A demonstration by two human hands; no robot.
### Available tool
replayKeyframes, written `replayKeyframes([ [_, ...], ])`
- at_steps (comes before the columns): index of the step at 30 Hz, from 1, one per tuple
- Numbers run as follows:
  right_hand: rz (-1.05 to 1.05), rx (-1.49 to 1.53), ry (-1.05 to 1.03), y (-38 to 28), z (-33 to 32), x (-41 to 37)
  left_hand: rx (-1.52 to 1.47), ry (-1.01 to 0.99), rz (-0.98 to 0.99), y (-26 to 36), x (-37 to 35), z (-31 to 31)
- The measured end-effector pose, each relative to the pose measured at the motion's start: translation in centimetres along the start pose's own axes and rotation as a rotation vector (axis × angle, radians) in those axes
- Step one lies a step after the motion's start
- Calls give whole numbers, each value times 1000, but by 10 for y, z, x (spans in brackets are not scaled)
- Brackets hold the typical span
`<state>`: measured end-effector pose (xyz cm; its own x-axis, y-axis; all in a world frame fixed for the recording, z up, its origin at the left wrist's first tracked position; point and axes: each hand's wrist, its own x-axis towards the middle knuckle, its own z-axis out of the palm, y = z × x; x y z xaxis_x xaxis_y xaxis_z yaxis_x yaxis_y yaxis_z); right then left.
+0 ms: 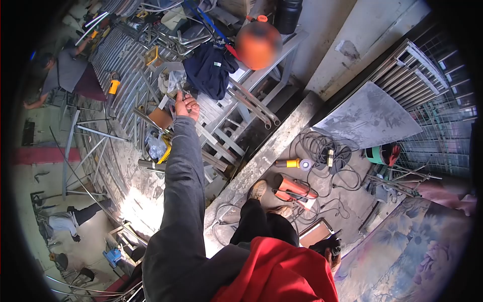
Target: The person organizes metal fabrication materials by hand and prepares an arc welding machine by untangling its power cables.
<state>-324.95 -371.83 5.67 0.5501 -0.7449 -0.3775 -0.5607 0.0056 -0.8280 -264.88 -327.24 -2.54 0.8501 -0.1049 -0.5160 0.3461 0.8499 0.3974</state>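
Note:
My left hand [187,106] reaches out over the cluttered workbench, fingers curled closed around a small dark metal thing whose kind I cannot tell. Just beyond the fingers lies a clear plastic bag [177,79]. A dark navy garment [211,70] is heaped to the right of this hand, and a brown flat piece [160,119] lies to its lower left. Low at my right side, my right hand [333,262] is partly hidden by red cloth [276,272]. Its fingers are closed on a black object [326,244].
An angle grinder [293,163], coiled cables [327,156] and an orange machine [296,192] lie on the floor by my feet. A concrete ledge [274,146] runs alongside the bench. A metal sheet [367,117] leans at right. Two people [70,75] are at left.

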Motion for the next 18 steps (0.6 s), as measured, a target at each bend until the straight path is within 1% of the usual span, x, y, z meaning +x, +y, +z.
replayKeyframes([
  [1, 20, -37, -11, -3, 0, -3, -6, -9, -5, 0, 2, 4],
  [3, 27, -63, -17, -11, 3, -10, 13, -109, -10, 0, 9, 12],
  [5, 45, -116, -43, -18, 10, -13, 55, -134, 12, -1, 19, 26],
  [7, 51, -85, -29, -21, 18, -20, 70, -281, -21, -2, 23, 39],
  [9, 56, -53, -31, -23, 24, -27, 229, -235, -16, -10, 12, 59],
  [10, 55, -27, -33, -25, 30, -26, 324, -227, 35, -22, 6, 68],
  [13, 22, 42, 10, -22, 34, -25, 586, -249, 149, -75, -30, 77],
  [15, 41, -40, 22, -39, 41, -21, 706, -251, 176, -102, -76, 111],
  [16, 14, -40, 39, -72, 50, -25, 652, -217, 121, -117, -85, 124],
  [17, 50, 13, 23, -83, 52, -25, 600, -171, 56, -136, -95, 131],
  [18, 48, -39, 14, -65, 46, -19, 646, -96, 12, -165, -98, 122],
])
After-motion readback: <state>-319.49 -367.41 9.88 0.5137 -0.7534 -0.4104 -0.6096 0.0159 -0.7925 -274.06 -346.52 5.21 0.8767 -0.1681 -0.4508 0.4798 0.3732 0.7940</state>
